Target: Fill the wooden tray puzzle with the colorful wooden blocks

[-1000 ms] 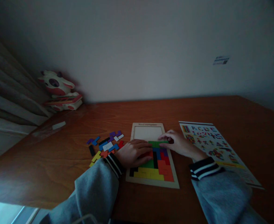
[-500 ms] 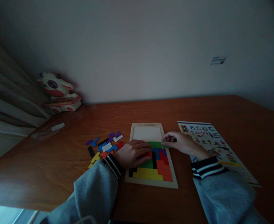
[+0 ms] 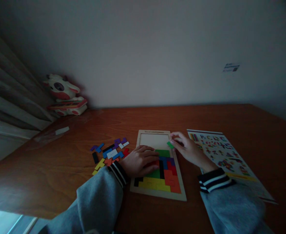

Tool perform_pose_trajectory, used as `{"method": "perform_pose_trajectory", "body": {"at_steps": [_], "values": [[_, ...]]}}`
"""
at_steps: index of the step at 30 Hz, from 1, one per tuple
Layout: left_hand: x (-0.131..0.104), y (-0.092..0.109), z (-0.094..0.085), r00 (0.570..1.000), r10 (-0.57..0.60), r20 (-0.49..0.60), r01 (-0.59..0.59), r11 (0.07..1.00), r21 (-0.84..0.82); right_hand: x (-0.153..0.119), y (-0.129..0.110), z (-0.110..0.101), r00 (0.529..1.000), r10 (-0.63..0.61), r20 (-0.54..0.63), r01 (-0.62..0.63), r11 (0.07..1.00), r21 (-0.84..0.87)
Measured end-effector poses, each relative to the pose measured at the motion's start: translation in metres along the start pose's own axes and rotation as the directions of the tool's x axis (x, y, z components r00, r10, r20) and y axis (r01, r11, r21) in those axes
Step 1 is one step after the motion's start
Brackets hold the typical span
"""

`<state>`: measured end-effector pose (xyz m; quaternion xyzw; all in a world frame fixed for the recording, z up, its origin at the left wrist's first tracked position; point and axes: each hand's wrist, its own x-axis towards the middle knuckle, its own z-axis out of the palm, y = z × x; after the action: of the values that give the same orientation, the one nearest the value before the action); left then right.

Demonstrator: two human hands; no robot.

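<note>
A wooden puzzle tray lies on the table, its lower part filled with yellow, orange, red, green, blue and black pieces; bare board shows in its upper part. My left hand rests with fingers spread over the tray's left side, covering some pieces. At the tray's right edge, my right hand pinches a small green piece, which hangs tilted over the board. Another green piece lies at the top of the filled rows.
Several loose coloured pieces lie left of the tray. A printed pattern sheet is at the right, partly under my right forearm. A cow-shaped toy stands at the back left by a curtain.
My right hand has lifted the green piece off the tray's right edge and tilted it, moving slightly up. My left hand stays on the tray. The view has shifted slightly.
</note>
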<state>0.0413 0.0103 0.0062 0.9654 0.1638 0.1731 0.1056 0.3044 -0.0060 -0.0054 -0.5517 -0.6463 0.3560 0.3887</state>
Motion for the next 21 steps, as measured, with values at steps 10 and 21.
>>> {"method": "perform_pose_trajectory", "body": {"at_steps": [10,21], "values": [[0.001,-0.001,0.000,0.996,-0.072,0.051,0.071,0.997,0.017,0.001,0.003,-0.001,0.995,-0.085,0.043,0.090,0.988,-0.127],[0.003,0.003,-0.002,0.997,-0.070,0.019,0.069,0.997,0.018,-0.001,0.002,0.002,0.993,-0.083,0.089,0.108,0.934,-0.342]]}}
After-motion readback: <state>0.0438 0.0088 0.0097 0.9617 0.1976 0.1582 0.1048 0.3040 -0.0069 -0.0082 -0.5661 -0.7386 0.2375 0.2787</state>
